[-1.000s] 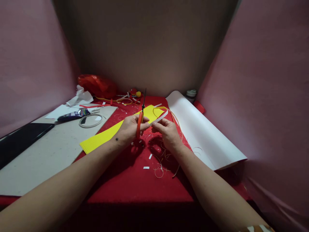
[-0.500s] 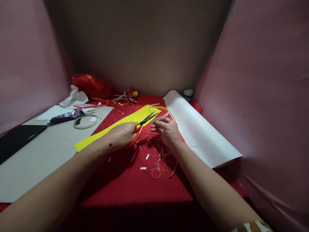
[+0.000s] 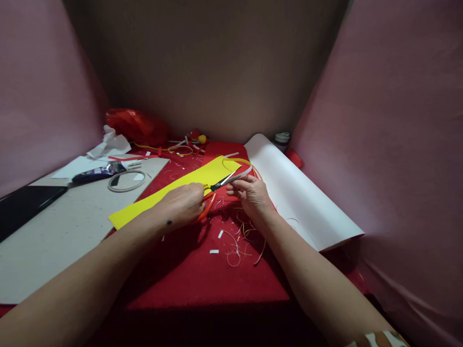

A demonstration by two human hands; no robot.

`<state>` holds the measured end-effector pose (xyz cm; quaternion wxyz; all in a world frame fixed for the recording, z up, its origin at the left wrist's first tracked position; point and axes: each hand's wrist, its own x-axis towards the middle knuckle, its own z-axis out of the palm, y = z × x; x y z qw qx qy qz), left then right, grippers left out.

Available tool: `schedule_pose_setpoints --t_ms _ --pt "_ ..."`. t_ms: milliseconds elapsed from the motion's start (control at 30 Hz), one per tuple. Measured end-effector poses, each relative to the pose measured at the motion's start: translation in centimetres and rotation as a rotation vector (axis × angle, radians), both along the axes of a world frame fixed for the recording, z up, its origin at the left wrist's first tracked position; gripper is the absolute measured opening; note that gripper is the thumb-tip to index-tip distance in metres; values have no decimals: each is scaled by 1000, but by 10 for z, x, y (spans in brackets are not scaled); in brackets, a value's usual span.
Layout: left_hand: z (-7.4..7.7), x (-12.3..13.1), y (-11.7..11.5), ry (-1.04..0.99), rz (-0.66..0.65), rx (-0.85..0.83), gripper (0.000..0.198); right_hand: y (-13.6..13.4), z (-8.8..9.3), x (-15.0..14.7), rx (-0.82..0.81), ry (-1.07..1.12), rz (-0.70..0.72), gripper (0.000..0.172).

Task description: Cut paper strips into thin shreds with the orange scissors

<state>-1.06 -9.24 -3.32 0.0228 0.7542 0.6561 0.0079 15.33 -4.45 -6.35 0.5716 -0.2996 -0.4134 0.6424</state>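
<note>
- Hand, left (image 3: pixel 183 202): fingers curled closed around the handles of the scissors; back of the hand uppermost.
- Scissors (image 3: pixel 218 185): orange-and-yellow handles, dark blades slightly parted and directed toward the other hand, near the middle of the red cloth-covered surface (image 3: pixel 202 286).
- Hand, right (image 3: pixel 255 196): thumb and fingers nearly pinched together on a strip; remaining fingers loosely bent.
- White strip (image 3: pixel 248 171): narrow and flexible, bowed upward from the fingertips, beside the blade tips; whether it lies between the blades cannot be told.
- Yellow strip (image 3: pixel 238 160): similar in width, looped just behind the white one.
- Yellow sheet (image 3: pixel 191 179): long, finely ridged, lying obliquely beneath the scissors; left hand and forearm mask its near edge.
- Red sheet (image 3: pixel 224 150): behind the yellow sheet, partly covered by it.
- White scraps (image 3: pixel 214 251) and curled threads (image 3: pixel 234 264): scattered in front of the hands.
- White curved sheet (image 3: pixel 292 197): large, bounding the right side of the working area.
- Grey board (image 3: pixel 58 241), at left: carries a dark tube (image 3: pixel 99 172), a pale coiled ring (image 3: pixel 121 190) and a black flat object (image 3: pixel 34 207).
- Red plastic bag (image 3: pixel 135 126): crumpled, at the rear left.
</note>
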Motion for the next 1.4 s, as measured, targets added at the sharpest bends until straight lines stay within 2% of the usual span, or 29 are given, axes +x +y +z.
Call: schedule_pose_setpoints --t_ms 333,667,967,1200,1400 --pt "-5 -4 3 -28 -41 3 30 1 4 3 -136 32 84 15" --pt "-6 -8 5 18 -92 0 31 3 3 4 -117 -9 89 12" --pt "-1 -7 2 58 -98 -3 40 2 3 3 -120 -11 79 14" --pt "4 -6 0 70 -93 -29 34 3 2 4 -115 34 101 15" --pt "2 -10 2 39 -123 -24 33 2 4 5 -111 -25 95 14"
